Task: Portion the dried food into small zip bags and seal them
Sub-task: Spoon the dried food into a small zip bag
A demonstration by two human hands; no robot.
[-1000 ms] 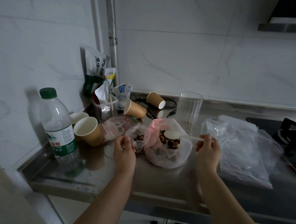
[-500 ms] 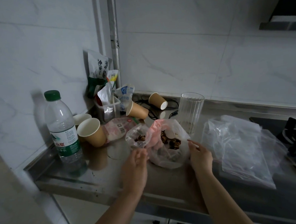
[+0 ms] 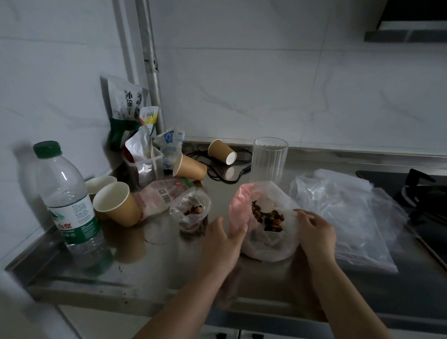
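Mid-frame, the limp, light clear plastic bag of dark dried food [image 3: 269, 224] sags between the spread left hand [image 3: 221, 244] and the right hand [image 3: 316, 234] pinching its rim, best held there

Probably a dim home kitchen: steel counter [image 3: 150, 276], gas hob [image 3: 434, 203], tiled wall [image 3: 290, 81], range hood [image 3: 414, 8].

The stove [image 3: 439, 208] is running out of the right edge, and the hood [image 3: 414, 13] is being cut by the top right corner. The pile of bags [image 3: 350, 214] is hiding the counter [image 3: 149, 255] under it. Dim light is blurring the dried food [image 3: 268, 216], so single pieces are not showing clearly. The packet print [image 3: 130, 101] is too small to read.
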